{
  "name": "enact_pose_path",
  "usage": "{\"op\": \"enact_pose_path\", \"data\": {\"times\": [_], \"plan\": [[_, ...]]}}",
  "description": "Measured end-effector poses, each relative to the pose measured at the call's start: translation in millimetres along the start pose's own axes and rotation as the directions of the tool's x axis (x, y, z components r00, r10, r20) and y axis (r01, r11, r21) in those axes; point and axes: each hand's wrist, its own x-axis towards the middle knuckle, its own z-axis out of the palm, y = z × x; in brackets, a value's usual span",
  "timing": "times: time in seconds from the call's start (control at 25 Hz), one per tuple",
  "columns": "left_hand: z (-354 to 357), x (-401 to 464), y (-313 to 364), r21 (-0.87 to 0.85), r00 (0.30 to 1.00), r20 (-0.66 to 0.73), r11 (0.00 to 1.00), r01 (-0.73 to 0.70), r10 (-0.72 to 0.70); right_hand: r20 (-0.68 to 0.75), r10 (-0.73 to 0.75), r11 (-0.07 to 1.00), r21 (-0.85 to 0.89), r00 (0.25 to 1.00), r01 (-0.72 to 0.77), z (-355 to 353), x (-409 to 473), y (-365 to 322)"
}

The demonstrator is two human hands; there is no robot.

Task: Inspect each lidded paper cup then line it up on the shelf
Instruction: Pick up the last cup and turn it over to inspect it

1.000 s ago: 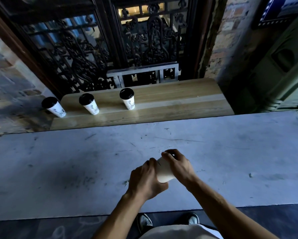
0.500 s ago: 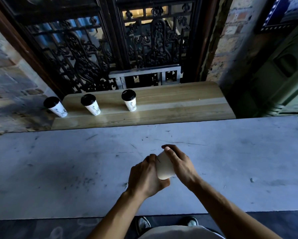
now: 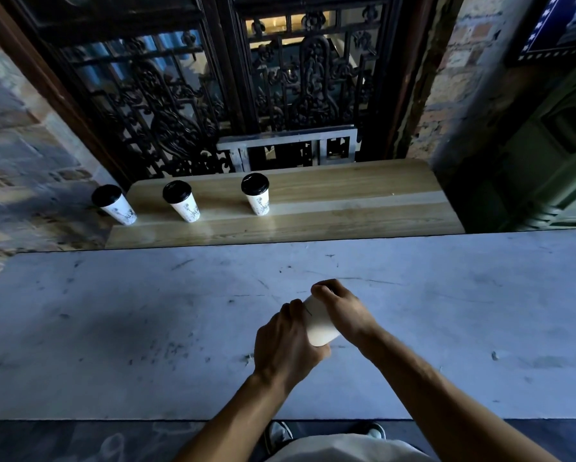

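Since a second before, both hands had tipped the paper cup (image 3: 318, 323) further, left hand (image 3: 288, 341) and right hand (image 3: 343, 310) fingers clenched round its thin, crushable wall above the tabletop (image 3: 113, 328), best held lightly mid-wall, shelf (image 3: 346, 201) at twelve o'clock.

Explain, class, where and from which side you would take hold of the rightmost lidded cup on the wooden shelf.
Probably grip the rightmost cup around its white paper wall, just under the black lid, coming from its right. It stands upright and tapers toward the base, so the wider top resists slipping. The shelf is bare on that side, while the middle cup stands to its left.
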Motion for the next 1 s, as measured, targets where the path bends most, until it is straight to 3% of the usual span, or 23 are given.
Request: {"op": "enact_pose_path", "data": {"times": [0.16,0.28,0.4,0.48,0.56,0.68,0.84,1.0], "plan": [[-6,2,2,-0.035,0.997,0.082,0.999,-0.007,0.01,0.028,0.073,0.997,0.029,0.997,-0.074,-4,4,5],[-20,9,2,-0.252,0.967,0.25,0.961,0.109,-0.045,0.003,0.12,0.936,0.334,0.993,-0.114,-8,8,9],[-27,14,7,-0.538,0.925,0.341,0.771,0.34,-0.17,0.064,0.104,0.709,0.695,0.993,-0.118,-11,7,12],[-24,17,8,-0.623,0.899,0.371,0.655,0.427,-0.234,0.076,0.067,0.602,0.792,0.995,-0.101,-14,6,17],[-19,19,10,-0.683,0.877,0.383,0.551,0.481,-0.29,0.109,0.017,0.61,0.787,0.994,-0.097,-15,3,23],[-18,21,16,-0.726,0.84,0.401,0.432,0.535,-0.366,0.183,-0.026,0.718,0.688,0.983,-0.109,-8,-3,30],[-20,20,23,-0.714,0.829,0.416,0.43,0.552,-0.374,0.186,-0.025,0.766,0.635,0.982,-0.101,-3,-8,37],[-19,23,26,-0.597,0.84,0.384,0.591,0.542,-0.383,0.162,-0.053,0.774,0.63,0.985,-0.062,-17,-10,39]]}}
